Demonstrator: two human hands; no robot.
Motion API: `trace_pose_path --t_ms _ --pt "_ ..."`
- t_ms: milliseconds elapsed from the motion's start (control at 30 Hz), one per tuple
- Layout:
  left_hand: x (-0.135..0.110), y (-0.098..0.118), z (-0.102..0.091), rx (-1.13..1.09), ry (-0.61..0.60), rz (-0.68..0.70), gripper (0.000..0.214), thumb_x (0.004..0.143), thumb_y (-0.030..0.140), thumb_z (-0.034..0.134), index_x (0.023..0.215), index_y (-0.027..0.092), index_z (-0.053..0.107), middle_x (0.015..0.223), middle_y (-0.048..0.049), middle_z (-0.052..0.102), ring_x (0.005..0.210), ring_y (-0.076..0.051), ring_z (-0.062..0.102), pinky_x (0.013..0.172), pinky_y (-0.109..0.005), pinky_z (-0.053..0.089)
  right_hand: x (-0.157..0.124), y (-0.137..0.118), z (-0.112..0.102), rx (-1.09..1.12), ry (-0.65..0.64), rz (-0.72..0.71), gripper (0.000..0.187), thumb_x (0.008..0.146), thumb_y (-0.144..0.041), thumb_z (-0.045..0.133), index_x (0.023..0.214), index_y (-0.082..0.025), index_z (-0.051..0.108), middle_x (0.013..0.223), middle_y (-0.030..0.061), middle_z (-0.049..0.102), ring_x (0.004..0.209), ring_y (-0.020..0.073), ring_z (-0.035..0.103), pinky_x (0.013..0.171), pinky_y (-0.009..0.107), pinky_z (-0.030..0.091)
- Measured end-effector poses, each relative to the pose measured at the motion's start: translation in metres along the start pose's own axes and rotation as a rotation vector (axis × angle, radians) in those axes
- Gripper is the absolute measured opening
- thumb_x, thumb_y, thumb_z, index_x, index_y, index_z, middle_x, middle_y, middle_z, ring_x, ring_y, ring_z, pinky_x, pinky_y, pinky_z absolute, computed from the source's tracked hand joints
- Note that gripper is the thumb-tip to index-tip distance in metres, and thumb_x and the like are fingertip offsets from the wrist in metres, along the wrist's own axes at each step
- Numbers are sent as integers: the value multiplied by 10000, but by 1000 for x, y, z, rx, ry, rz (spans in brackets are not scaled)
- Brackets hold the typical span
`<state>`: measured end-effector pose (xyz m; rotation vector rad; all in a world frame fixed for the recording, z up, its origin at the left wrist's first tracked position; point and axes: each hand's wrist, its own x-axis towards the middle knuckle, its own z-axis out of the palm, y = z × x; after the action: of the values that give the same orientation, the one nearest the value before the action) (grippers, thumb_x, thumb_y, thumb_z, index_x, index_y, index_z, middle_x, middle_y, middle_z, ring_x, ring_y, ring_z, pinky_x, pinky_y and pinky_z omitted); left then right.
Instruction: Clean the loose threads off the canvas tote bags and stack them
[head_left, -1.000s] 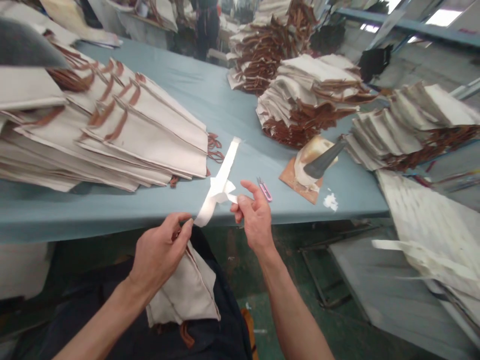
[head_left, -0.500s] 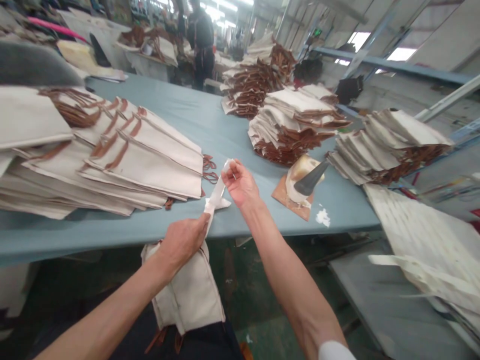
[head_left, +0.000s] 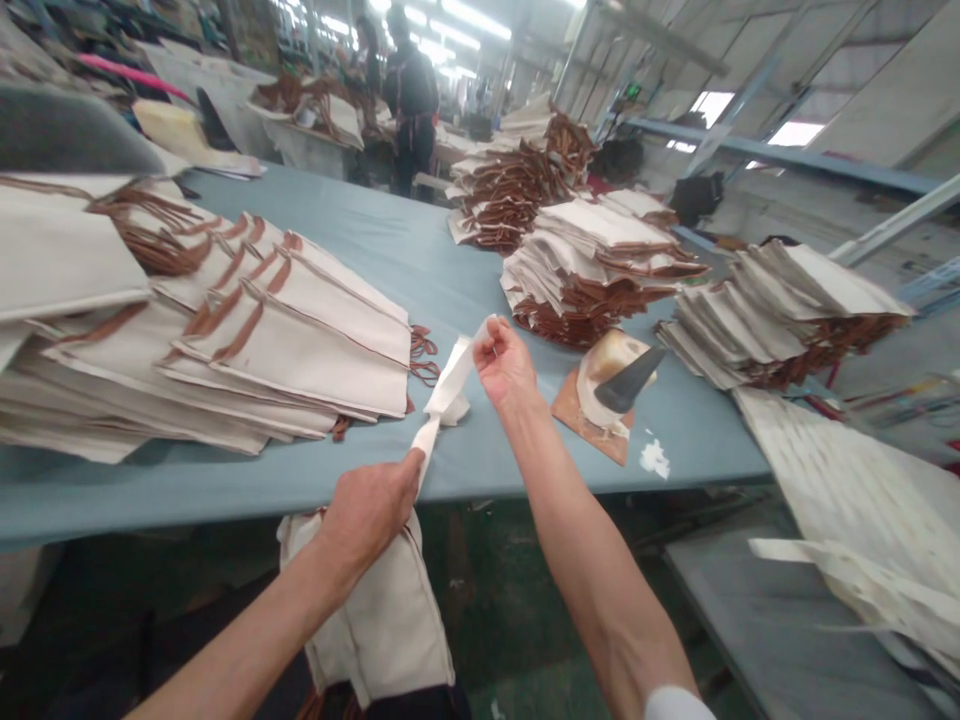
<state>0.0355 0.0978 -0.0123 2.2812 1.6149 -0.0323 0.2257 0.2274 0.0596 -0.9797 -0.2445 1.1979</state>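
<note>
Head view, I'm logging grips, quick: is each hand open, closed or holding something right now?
Left hand: closed, holding a white strip.
Right hand: closed, pinching white strip farther up; whether it is all one piece cannot be told.

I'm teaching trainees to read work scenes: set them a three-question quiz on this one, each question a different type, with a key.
1. True or false: the bare left hand and the bare right hand both touch the narrow white strip.

2. What sits on the flat brown board?
A) A green bowl
B) A cream lump with a dark grey cone
C) A blue cup

3. Fill in: the cream fabric pieces left of the strip bear narrow bands coloured ____.

Key: 1 True; 2 B; 3 brown.
</note>
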Motion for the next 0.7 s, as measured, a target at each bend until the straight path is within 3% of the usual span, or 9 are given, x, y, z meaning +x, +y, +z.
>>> trace_pose_path --t_ms 100,267,333,433,533,633,700 --pt "0 -6 5 -117 43 -5 413 1136 289 479 1416 182 763 1014 -206 884 938 -414 856 798 -447 583 -31 -7 -11 -69 -105 27 161 953 -85 652 1031 -218 697 690 -103 735 480 48 528 492 118 497" --pt "-3 -22 0 -483 89 30 486 1095 500 422 1194 235 817 929 -99 856 932 -326 796 812 -360 544 -109 8 -52 -219 -290 67 139 794 -174 818 927 -194 783 680 -40 769 496 80 554 485 171 516" --pt "-5 -28 -7 -666 38 49 632 1086 657 352 1062 230 818 778 -55 775 789 -292 752 717 -334 540 -137 20 -73 -289 -341 52 136 786 -219 859 908 -188 807 682 -7 787 504 89 566 517 193 526" --pt "-11 -32 -15 -904 -101 40 835 1030 876 309 856 211 783 567 -12 595 526 -230 586 528 -318 459 -164 40 -96 -584 -525 -88 115 909 -276 770 998 -219 817 765 6 826 578 121 637 580 227 535" --pt "-18 -31 -19 -1078 -222 31 814 935 958 478 698 212 700 561 -23 590 489 -185 508 472 -293 393 -176 60 -105 -791 -667 -228 167 977 -240 649 1043 -238 802 838 18 849 675 161 739 655 260 573" --pt "-23 -29 -18 -1189 -309 8 690 825 878 741 714 199 698 567 -6 592 492 -151 477 467 -254 367 -181 76 -105 -857 -803 -325 217 984 -189 592 1073 -258 777 879 7 849 758 181 797 751 284 614" --pt "-24 -29 -17 -1243 -320 -18 621 778 792 852 743 188 711 598 2 612 516 -136 482 487 -235 382 -179 80 -105 -924 -818 -393 206 995 -207 615 1131 -269 757 840 -14 822 708 176 774 727 279 606"
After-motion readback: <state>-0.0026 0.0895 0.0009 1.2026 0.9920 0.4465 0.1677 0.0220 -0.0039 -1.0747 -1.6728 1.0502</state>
